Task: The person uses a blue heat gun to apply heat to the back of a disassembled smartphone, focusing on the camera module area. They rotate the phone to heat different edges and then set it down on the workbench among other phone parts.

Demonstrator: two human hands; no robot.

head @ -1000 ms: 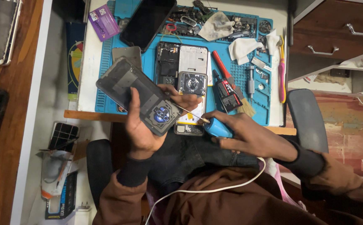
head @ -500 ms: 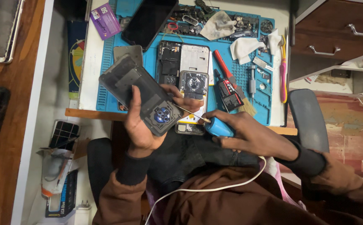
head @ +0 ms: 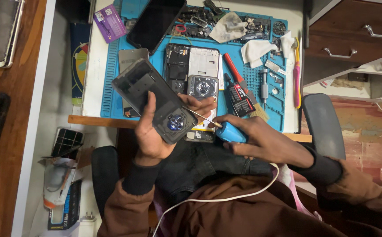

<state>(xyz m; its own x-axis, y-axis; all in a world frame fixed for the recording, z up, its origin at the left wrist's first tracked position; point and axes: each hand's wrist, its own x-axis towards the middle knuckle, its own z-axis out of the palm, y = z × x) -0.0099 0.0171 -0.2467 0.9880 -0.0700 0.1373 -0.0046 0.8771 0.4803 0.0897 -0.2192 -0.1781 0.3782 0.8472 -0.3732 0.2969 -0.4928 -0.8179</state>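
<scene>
- My left hand [head: 153, 136] is wrapped around a dark phone back cover [head: 156, 102], inner side up, thumb across its face and fingertips curling over the right edge; I hold it tilted above my lap, just off the desk's near edge.
- My right hand [head: 261, 140] is closed on a blue-handled screwdriver [head: 226, 131], its thin shaft reaching toward the cover's camera ring [head: 176, 123].
- Done, judging from the layout: the phone is already apart (its opened body [head: 193, 74] lies on the blue work mat [head: 112, 83], the black screen panel [head: 156, 22] above it).
- Left: whatever the tip is working at by the camera ring; nothing is reassembled.
- I cannot tell whether the tip touches the cover; my fingers hide that edge, and the small parts along the mat's top are too cluttered to identify.
</scene>
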